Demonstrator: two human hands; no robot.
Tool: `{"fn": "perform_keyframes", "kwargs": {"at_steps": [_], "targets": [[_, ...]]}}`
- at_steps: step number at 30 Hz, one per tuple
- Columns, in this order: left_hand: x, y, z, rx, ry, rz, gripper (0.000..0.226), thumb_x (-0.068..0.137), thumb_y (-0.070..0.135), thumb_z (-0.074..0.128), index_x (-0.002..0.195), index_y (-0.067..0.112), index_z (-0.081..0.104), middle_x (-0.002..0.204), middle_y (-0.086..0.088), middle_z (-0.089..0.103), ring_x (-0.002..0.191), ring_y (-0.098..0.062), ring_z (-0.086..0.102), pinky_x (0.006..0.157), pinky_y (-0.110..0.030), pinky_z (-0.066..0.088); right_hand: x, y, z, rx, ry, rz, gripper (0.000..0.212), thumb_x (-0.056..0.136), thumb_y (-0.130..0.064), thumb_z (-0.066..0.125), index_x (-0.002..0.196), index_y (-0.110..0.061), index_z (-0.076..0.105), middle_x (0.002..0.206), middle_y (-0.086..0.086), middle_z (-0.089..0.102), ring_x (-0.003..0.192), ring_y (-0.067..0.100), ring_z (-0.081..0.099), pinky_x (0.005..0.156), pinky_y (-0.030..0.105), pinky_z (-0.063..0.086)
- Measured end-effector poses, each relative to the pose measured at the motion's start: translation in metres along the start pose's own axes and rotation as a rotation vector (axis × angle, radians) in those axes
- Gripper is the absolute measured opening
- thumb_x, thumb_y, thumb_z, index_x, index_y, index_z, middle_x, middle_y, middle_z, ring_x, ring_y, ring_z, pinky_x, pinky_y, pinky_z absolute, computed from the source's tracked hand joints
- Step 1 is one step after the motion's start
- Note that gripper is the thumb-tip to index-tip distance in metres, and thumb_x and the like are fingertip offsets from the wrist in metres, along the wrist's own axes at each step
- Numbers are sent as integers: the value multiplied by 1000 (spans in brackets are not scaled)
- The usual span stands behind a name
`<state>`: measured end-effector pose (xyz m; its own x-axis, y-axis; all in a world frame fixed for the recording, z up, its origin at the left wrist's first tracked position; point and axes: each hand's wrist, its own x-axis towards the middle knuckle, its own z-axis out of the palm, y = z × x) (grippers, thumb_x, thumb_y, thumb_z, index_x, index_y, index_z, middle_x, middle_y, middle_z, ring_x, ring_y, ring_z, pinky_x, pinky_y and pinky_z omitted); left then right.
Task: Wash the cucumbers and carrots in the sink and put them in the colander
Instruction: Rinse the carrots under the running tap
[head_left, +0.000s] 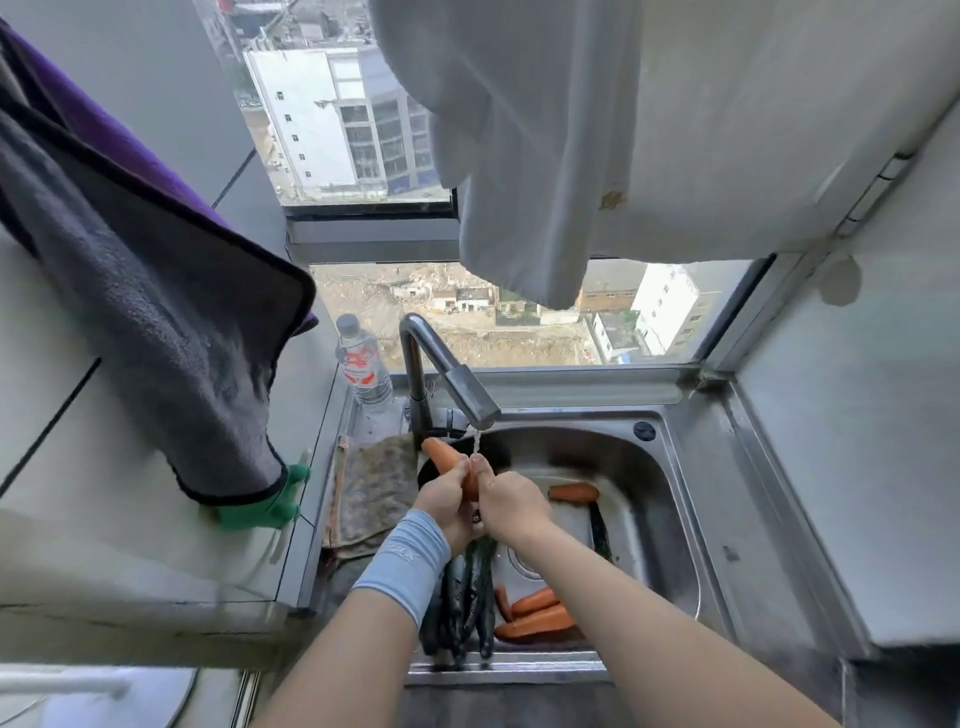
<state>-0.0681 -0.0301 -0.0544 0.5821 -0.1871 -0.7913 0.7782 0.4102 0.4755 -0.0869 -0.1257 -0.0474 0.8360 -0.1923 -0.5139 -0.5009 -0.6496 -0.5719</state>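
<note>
Both my hands hold one orange carrot (441, 454) under the running tap (449, 379) over the steel sink (660, 499). My left hand (441, 501) grips its middle, and my right hand (506, 501) wraps its lower part. Several dark cucumbers (467, 597) lie in the sink's near left part, with a few carrots (535, 616) beside them. Another carrot (574, 492) and a cucumber (600, 535) lie at the far right of the basin. No colander is visible.
A stained cloth (371, 493) lies on the sink's left ledge. A water bottle (361, 364) stands behind the tap. A dark towel (140, 291) hangs at left above a green glove (270, 501). White cloth (519, 156) hangs overhead before the window.
</note>
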Motion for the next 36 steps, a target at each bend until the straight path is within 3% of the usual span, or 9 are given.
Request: {"fn": "perform_keyframes", "kwargs": {"at_steps": [4, 7, 10, 16, 20, 26, 29, 32, 36], "targets": [[-1, 3, 5, -67, -30, 52, 39, 104, 31, 41, 136, 10, 49, 129, -15, 60, 102, -29, 62, 75, -44, 50, 6, 6, -2, 266, -115, -11, 60, 103, -57, 27, 92, -13, 66, 95, 8, 68, 86, 23, 61, 78, 32, 42], [-5, 10, 7, -72, -46, 30, 34, 106, 32, 34, 116, 7, 54, 118, -13, 61, 102, -29, 58, 92, -50, 44, -1, 9, -8, 484, -229, -57, 44, 105, -46, 39, 78, -15, 57, 50, -11, 51, 45, 4, 49, 49, 24, 35], [-5, 16, 6, -78, -32, 12, 24, 106, 28, 33, 100, 15, 52, 102, -12, 62, 91, -28, 58, 103, -57, 38, -5, 12, -14, 612, -269, -119, 40, 106, -33, 44, 71, -13, 48, 43, -8, 38, 33, 4, 33, 37, 19, 25], [-6, 17, 0, -18, -45, -60, 39, 106, 35, 30, 80, 12, 47, 52, -8, 61, 69, -24, 53, 73, -43, 50, -1, 12, -27, 578, -360, -155, 37, 106, -21, 43, 70, -14, 48, 48, 0, 37, 37, 10, 28, 37, 22, 21], [-3, 13, -4, 84, -65, -138, 43, 103, 42, 39, 117, 5, 55, 86, -14, 65, 79, -28, 65, 65, -43, 60, 5, 12, -42, 603, -175, -129, 34, 103, -22, 52, 73, -9, 61, 65, 13, 64, 36, 13, 39, 36, 21, 30], [-8, 13, -10, 224, -4, -189, 57, 93, 61, 47, 103, 6, 56, 72, -9, 59, 40, -13, 47, 28, -13, 32, 16, 17, -41, 523, 77, 4, 12, 75, -18, 84, 86, -14, 79, 74, 2, 75, 53, 12, 56, 49, 22, 45], [-7, 17, -14, 334, -8, -155, 56, 96, 58, 43, 110, 5, 54, 76, -11, 61, 43, -14, 47, 30, -14, 33, 16, 9, -28, 599, 28, 114, 29, 89, -33, 69, 116, -23, 68, 104, 2, 71, 70, 11, 63, 54, 26, 51], [-17, 21, -15, 400, -110, -114, 30, 102, 41, 43, 117, 20, 59, 97, -14, 65, 71, -23, 60, 43, -21, 49, 19, 2, -8, 826, -168, 280, 52, 91, -57, 58, 125, -18, 52, 118, 8, 65, 95, 26, 68, 66, 41, 59], [-23, 27, -23, 415, -273, -47, 30, 103, 12, 42, 120, 30, 58, 112, -14, 59, 93, -27, 59, 61, -26, 51, 22, -7, 8, 1031, -69, 304, 56, 89, -45, 68, 128, -9, 51, 114, 14, 65, 100, 32, 67, 78, 48, 60]]}}
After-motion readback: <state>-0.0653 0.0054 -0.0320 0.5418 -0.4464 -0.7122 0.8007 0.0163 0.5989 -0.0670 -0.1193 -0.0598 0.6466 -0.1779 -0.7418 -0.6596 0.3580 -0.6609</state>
